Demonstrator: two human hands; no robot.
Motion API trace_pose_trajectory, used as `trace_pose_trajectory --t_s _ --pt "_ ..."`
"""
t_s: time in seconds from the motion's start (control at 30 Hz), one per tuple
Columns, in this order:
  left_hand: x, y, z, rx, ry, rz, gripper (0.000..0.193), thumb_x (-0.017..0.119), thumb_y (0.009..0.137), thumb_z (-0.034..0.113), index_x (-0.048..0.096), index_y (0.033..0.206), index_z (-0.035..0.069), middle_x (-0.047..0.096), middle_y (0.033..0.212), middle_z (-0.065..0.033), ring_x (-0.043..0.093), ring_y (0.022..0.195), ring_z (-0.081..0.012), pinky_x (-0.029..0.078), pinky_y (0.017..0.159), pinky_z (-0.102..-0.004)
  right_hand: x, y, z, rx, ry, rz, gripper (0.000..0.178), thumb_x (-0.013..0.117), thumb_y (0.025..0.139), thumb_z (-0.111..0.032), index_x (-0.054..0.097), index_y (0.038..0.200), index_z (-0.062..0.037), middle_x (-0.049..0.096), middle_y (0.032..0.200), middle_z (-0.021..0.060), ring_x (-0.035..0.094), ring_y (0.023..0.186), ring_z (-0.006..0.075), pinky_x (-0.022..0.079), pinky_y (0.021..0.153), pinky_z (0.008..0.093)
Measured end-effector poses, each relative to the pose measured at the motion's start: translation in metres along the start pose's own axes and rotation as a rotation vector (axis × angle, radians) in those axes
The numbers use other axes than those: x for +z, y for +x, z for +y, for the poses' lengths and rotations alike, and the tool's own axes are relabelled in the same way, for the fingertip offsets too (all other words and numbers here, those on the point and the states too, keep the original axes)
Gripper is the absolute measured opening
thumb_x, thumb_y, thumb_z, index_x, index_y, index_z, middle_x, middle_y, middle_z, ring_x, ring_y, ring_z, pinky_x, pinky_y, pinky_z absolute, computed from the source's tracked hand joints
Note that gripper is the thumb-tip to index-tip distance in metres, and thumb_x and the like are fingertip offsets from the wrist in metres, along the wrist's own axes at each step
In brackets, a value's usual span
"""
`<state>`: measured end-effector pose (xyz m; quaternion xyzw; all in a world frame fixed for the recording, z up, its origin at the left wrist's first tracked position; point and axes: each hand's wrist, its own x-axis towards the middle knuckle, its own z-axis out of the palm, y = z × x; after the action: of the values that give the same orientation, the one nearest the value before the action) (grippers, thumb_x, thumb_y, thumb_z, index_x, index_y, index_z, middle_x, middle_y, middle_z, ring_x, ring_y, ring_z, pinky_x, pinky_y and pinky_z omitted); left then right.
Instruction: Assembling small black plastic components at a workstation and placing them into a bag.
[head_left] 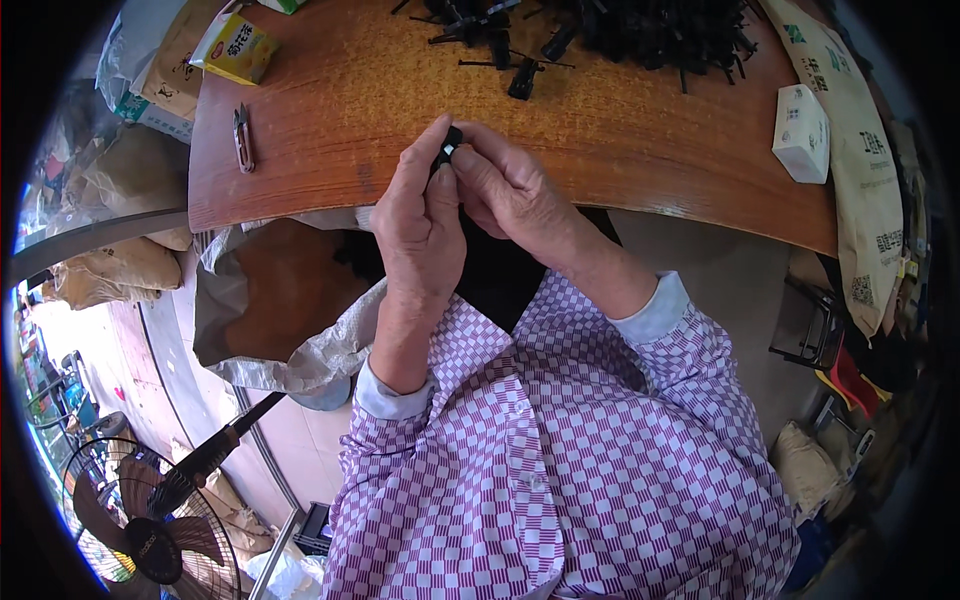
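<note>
Just over the near edge of the wooden table [330, 150], my left hand [415, 225] and my right hand [520, 195] meet with fingertips closed around a small black plastic part [453, 136]. A small white patch shows on the part; the fingers cover most of the rest. Farther off on the table lies a heap of black plastic parts [650, 40] with thin stems. One loose black part [522, 80] lies at the near side of the heap.
Thread snips [243, 138] and a yellow box [236, 48] lie at the table's left. A white box [801, 133] stands at the right beside a printed sack [850, 160]. Below the left edge hangs an open white woven sack [222, 310]. A fan [150, 540] is lower left.
</note>
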<state>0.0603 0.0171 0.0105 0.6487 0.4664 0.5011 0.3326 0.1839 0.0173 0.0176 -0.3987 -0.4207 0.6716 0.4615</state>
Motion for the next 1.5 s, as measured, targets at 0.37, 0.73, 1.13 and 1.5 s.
trace_pose_trajectory --t_s 0.37,0.73,1.13,1.5 --pt "-0.136 -0.062 -0.036 -0.302 0.698 -0.054 0.036 0.055 0.087 0.002 0.054 0.122 0.009 0.057 0.114 -0.016 0.06 0.099 -0.0281 0.048 0.082 -0.0338 -0.084 0.038 -0.027 -0.515 -1.73 -0.021 0.03 0.059 0.086 -0.013 0.057 0.116 -0.0093 0.062 0.079 0.0079 0.063 0.063 0.0164 0.053 0.053 0.025" --pt "-0.027 0.022 -0.003 0.089 0.403 -0.184 0.068 0.064 0.078 0.003 0.033 0.138 0.011 0.046 0.127 -0.0176 0.061 0.099 -0.0288 0.053 0.073 -0.0374 -0.099 0.056 -0.057 -0.479 -0.885 0.004 0.023 0.056 0.092 -0.018 0.057 0.113 -0.0075 0.055 0.071 0.0006 0.049 0.051 0.0068 0.038 0.042 0.0176" --pt "0.021 0.065 -0.001 0.203 0.256 -0.512 0.068 0.058 0.08 -0.003 0.031 0.139 0.016 0.055 0.107 -0.0192 0.062 0.083 -0.0363 0.053 0.072 -0.0425 -0.097 0.032 -0.055 0.178 0.023 -0.062 0.016 0.059 0.092 -0.023 0.059 0.102 -0.0105 0.055 0.07 -0.0026 0.035 0.042 0.0012 0.024 0.035 0.0154" --pt "0.03 0.062 -0.018 0.174 0.409 -0.557 0.064 0.06 0.079 -0.002 0.039 0.136 0.017 0.059 0.104 -0.0147 0.064 0.08 -0.0226 0.054 0.071 -0.033 -0.109 0.04 -0.036 0.322 0.296 -0.07 0.013 0.054 0.094 -0.017 0.059 0.102 -0.0081 0.054 0.071 0.0004 0.035 0.043 0.0019 0.026 0.036 0.0152"
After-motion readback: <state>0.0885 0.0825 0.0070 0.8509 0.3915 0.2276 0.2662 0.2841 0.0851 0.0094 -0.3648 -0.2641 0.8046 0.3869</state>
